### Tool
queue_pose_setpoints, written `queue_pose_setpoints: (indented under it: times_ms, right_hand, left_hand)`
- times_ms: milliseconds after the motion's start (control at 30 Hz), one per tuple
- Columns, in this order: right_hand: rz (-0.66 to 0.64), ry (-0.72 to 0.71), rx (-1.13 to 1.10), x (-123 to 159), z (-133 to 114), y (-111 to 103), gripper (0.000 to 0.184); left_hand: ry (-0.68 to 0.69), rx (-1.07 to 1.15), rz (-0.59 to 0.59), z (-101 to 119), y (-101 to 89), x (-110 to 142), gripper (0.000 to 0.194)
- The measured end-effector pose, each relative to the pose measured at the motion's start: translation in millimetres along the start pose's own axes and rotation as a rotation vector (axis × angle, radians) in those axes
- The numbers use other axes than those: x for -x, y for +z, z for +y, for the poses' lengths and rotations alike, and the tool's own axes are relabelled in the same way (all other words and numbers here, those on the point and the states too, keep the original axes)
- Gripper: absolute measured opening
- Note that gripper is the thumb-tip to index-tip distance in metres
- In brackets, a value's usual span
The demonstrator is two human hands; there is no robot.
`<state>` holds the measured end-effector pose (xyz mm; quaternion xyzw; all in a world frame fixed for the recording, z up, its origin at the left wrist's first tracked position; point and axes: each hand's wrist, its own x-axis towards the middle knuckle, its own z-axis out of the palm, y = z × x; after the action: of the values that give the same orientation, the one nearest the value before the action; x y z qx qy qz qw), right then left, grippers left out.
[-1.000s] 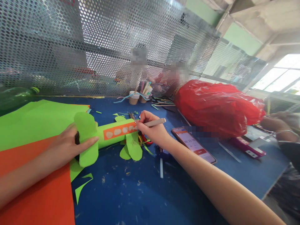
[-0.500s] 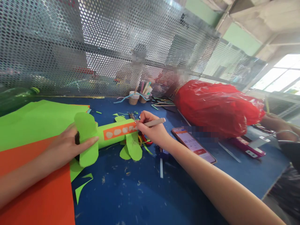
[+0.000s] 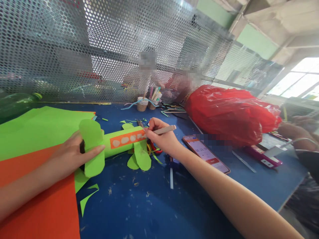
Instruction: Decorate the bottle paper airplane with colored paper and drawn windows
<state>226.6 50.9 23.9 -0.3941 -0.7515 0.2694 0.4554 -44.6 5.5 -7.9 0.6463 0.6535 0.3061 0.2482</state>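
A light-green paper tube model (image 3: 107, 146) with rounded flaps at both ends lies across the blue table, shaped like an airplane. Along its side runs an orange strip (image 3: 121, 145) bearing a row of pale oval spots. My left hand (image 3: 74, 149) grips the tube's left end, its thumb over the large rounded flap. In my right hand (image 3: 159, 136) is a pale marker pen (image 3: 166, 129), pinched near the tip, which touches the strip's right end. Scissors with red and yellow handles (image 3: 155, 149) lie partly hidden behind the tube and my right hand.
Green sheets (image 3: 45, 127) and an orange sheet (image 3: 50, 205) lie at left, beside a green bottle (image 3: 17, 103). Behind stand small cups with markers (image 3: 153, 103). A phone (image 3: 206, 154), a red plastic bag (image 3: 229, 113) and another person's arm (image 3: 299, 136) are at right.
Both my hands, the tube and the marker look almost unmoved. At the far right, the other person's hand has shifted slightly.
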Motion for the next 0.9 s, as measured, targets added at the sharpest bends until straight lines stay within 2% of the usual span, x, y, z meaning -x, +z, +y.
queue_pose_setpoints:
  times_ms: [500,667,900]
  right_hand:
    - [-0.021,-0.02,-0.01,0.4,-1.0,-0.7,0.02]
    - [-0.038,-0.019,-0.036,0.7,-0.8,-0.5,0.019]
    - [-0.025,-0.019,-0.025,0.2,1.2,-0.9,0.021]
  left_hand:
    - [-0.032,-0.008,0.003,1.2,1.5,-1.0,0.077]
    - [-0.001,0.01,0.005,-0.7,1.3,-1.3,0.072]
    - [-0.026,0.006,0.0,3.2,0.3,-1.3,0.076]
